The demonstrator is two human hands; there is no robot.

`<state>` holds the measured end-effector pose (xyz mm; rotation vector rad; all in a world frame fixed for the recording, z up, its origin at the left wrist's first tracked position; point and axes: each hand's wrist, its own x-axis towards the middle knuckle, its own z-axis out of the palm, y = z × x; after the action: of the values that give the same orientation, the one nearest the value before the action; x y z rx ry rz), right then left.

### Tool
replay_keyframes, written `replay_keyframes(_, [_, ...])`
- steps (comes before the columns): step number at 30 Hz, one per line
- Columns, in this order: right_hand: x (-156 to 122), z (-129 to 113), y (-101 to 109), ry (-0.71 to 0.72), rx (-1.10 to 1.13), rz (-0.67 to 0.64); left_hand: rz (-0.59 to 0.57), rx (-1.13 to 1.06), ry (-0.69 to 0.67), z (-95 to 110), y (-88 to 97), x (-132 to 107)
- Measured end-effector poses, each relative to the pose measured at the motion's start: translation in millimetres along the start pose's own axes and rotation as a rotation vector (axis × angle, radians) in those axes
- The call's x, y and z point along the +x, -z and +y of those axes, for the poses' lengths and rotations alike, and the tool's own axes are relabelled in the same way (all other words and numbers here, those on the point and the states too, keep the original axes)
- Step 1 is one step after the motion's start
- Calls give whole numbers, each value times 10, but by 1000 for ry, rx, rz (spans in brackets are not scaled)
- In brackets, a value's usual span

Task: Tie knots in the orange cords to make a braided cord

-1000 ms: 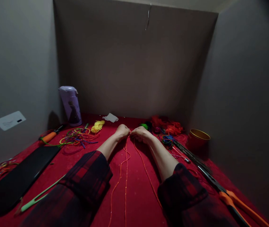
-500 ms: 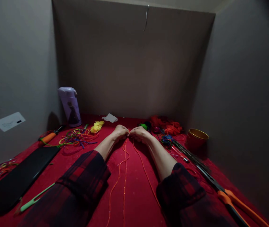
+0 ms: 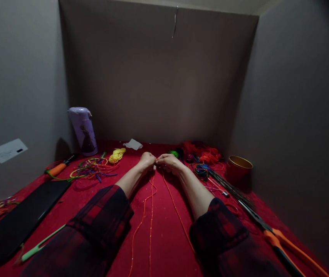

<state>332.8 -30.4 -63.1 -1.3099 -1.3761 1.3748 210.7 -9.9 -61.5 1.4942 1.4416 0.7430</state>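
My left hand (image 3: 147, 161) and my right hand (image 3: 168, 161) meet fingertip to fingertip at the middle of the red cloth (image 3: 168, 238). Both pinch an orange-red cord (image 3: 151, 223) between them. Two lengths of it trail toward me from below the left hand, one with a small loop in it. Another length runs from under the right hand toward my right sleeve. The exact crossing or knot at the fingertips is too small to make out.
On the left are a purple flask (image 3: 83, 132), yellow yarn (image 3: 117, 156), tangled cords (image 3: 92, 169), a black slab (image 3: 22, 219) and a green plastic needle-like tool (image 3: 33, 252). Right: red yarn (image 3: 207, 154), a red pot (image 3: 236, 171), thin sticks (image 3: 228, 186), orange-handled scissors (image 3: 280, 242).
The whole view has shifted slightly, so things sit a little further left. My hands keep their pinch on the cord, with only small finger movement.
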Motion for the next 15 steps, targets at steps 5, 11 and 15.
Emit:
replay_keyframes(5, [11, 14, 12, -4, 0, -11, -33, -74, -31, 3, -12, -68])
replay_keyframes(11, [-20, -20, 40, -52, -35, -59, -12, -77, -60, -7, 23, -106])
replay_keyframes(15, [-30, -45, 21, -67, -56, -16, 22, -29, -96, -34, 25, -90])
